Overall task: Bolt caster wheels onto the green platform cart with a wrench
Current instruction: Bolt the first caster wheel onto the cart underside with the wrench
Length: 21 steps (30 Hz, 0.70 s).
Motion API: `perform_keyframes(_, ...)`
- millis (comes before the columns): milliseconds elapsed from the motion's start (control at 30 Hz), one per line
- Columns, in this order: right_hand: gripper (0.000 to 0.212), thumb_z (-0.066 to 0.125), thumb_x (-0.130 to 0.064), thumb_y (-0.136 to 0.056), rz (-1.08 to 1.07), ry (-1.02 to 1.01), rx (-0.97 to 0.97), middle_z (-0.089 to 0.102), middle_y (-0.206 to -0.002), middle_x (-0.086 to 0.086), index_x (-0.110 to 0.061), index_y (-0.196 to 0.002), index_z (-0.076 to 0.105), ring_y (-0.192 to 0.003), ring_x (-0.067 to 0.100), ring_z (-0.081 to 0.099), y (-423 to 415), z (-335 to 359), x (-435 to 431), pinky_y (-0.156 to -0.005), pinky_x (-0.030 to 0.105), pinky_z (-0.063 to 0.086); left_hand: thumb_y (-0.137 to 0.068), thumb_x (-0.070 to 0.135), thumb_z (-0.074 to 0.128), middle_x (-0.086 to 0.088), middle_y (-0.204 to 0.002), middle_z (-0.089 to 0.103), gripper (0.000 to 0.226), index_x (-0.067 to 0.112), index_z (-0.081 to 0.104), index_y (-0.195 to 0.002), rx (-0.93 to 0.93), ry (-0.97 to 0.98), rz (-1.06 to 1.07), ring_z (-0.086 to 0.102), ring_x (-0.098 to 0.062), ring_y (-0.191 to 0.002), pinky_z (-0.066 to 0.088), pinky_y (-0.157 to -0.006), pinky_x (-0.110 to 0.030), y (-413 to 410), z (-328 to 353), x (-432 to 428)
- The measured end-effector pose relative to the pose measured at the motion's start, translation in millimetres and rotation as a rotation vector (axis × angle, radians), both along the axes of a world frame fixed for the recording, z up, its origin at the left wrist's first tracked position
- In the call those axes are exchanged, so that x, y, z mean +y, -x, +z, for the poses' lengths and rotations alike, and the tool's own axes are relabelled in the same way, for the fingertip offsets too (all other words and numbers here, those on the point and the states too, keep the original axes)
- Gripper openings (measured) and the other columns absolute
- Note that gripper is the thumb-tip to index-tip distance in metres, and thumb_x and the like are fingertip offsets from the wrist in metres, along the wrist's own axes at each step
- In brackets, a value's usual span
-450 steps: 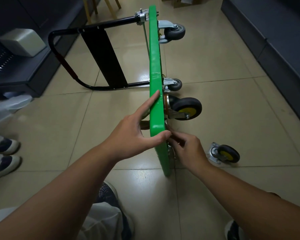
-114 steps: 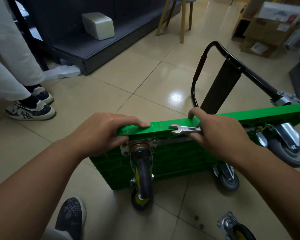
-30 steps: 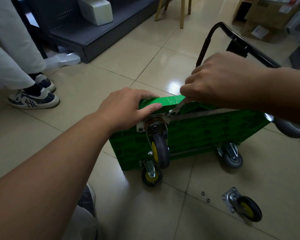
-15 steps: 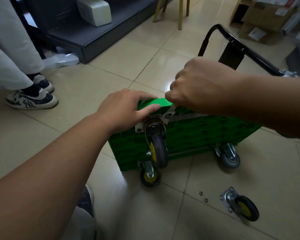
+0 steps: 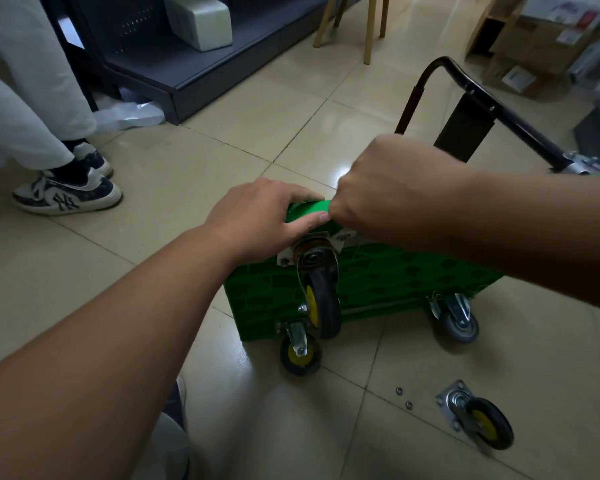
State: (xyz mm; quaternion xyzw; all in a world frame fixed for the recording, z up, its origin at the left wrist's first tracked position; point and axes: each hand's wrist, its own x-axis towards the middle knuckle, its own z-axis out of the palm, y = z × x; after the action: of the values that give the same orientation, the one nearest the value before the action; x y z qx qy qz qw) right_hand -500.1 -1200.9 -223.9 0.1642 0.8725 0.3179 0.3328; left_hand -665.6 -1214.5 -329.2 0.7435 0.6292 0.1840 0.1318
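Observation:
The green platform cart (image 5: 378,282) stands on its long edge on the tiled floor, underside toward me. A black caster with a yellow hub (image 5: 321,299) hangs from its mounting plate (image 5: 286,257) at the upper near corner. My left hand (image 5: 257,216) grips the cart's top edge right above that plate. My right hand (image 5: 388,188) is a closed fist just right of it, over the plate's far bolt; the wrench it carries is hidden under the fist. Another yellow-hub caster (image 5: 300,351) and a grey caster (image 5: 458,322) sit along the lower edge.
A loose caster (image 5: 482,422) lies on the floor at lower right, with two small washers or nuts (image 5: 399,390) beside it. The cart's black handle (image 5: 475,91) juts out behind. A person's shoes (image 5: 66,195) stand at left, by a dark shelf (image 5: 187,64). Cardboard boxes (image 5: 541,43) are far right.
My right fist has swung leftward over the caster plate, and the wrench seen a second ago is now covered. My left hand keeps its grip on the cart edge.

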Motion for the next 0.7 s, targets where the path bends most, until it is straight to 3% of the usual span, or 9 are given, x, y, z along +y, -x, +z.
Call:
perform_keyframes(67,0.040,0.044,-0.014,-0.104,-0.004,-0.013,-0.013,0.039,-0.065,-0.001,-0.016,-0.069,0.023,-0.050,0.015,0.034,8,-4,-2,-0.045,0.029,0.022,-0.096,0.054,0.055,0.019,-0.058,0.041,0.037,0.037,0.070,-0.125,-0.028,-0.001,0.011,0.036,-0.002,-0.055,0.024,-0.052,-0.025,0,0,0)
perform_keyframes(167,0.043,0.046,-0.013,-0.102,-0.068,-0.015,0.051,0.036,-0.065,-0.001,-0.017,-0.069,0.019,-0.052,0.016,0.034,9,2,1,-0.049,0.029,0.026,-0.097,0.060,0.053,0.019,-0.057,0.038,0.040,0.041,0.068,-0.128,-0.019,-0.022,0.008,0.038,-0.002,-0.056,0.026,-0.052,-0.026,0,-1,0)
perform_keyframes(233,0.041,0.047,-0.009,-0.100,-0.071,-0.026,0.096,0.034,-0.063,0.000,-0.017,-0.068,0.022,-0.051,0.016,0.030,5,7,6,-0.053,0.031,0.031,-0.096,0.065,0.050,0.018,-0.068,0.055,0.045,0.044,0.064,-0.133,0.007,-0.029,0.002,0.042,-0.006,-0.060,0.028,-0.054,-0.026,1,-2,0)
perform_keyframes(267,0.042,0.048,-0.011,-0.100,-0.071,-0.030,0.122,0.034,-0.063,0.000,-0.017,-0.068,0.023,-0.050,0.016,0.029,3,8,10,-0.054,0.032,0.032,-0.096,0.066,0.049,0.015,-0.082,0.067,0.046,0.044,0.063,-0.135,0.022,-0.026,-0.001,0.044,-0.007,-0.066,0.029,-0.055,-0.028,2,-2,1)
perform_keyframes(367,0.045,0.060,-0.037,-0.097,-0.060,-0.049,0.209,0.039,-0.065,-0.001,-0.018,-0.070,0.030,-0.051,0.016,0.036,-3,10,18,-0.052,0.031,0.035,-0.096,0.067,0.047,0.009,-0.116,0.073,0.049,0.045,0.060,-0.137,0.042,-0.017,-0.011,0.055,-0.012,-0.086,0.032,-0.061,-0.030,2,-1,1)
perform_keyframes(467,0.040,0.067,-0.053,-0.088,-0.081,-0.026,0.390,0.047,-0.067,-0.001,-0.018,-0.080,0.049,-0.056,0.019,0.046,-10,12,27,-0.052,0.031,0.040,-0.096,0.068,0.047,0.010,-0.126,0.070,0.051,0.044,0.058,-0.140,0.048,-0.012,-0.016,0.062,-0.017,-0.102,0.036,-0.067,-0.030,1,-1,1)
perform_keyframes(600,0.042,0.072,-0.052,-0.083,-0.174,0.055,0.646,0.055,-0.080,0.002,-0.016,-0.087,0.052,-0.064,0.024,0.052,-24,0,28,-0.055,0.037,0.048,-0.096,0.068,0.047,0.010,-0.128,0.069,0.052,0.044,0.058,-0.140,0.052,-0.016,-0.009,0.063,-0.018,-0.107,0.040,-0.073,-0.031,1,-4,2)
perform_keyframes(700,0.043,0.079,-0.045,-0.080,-0.231,0.070,0.786,0.055,-0.084,0.004,-0.016,-0.087,0.047,-0.069,0.026,0.050,-26,-9,25,-0.056,0.035,0.041,-0.092,0.073,0.048,0.012,-0.124,0.070,0.056,0.044,0.058,-0.139,0.064,-0.029,-0.006,0.062,-0.014,-0.102,0.040,-0.072,-0.030,0,-4,1)
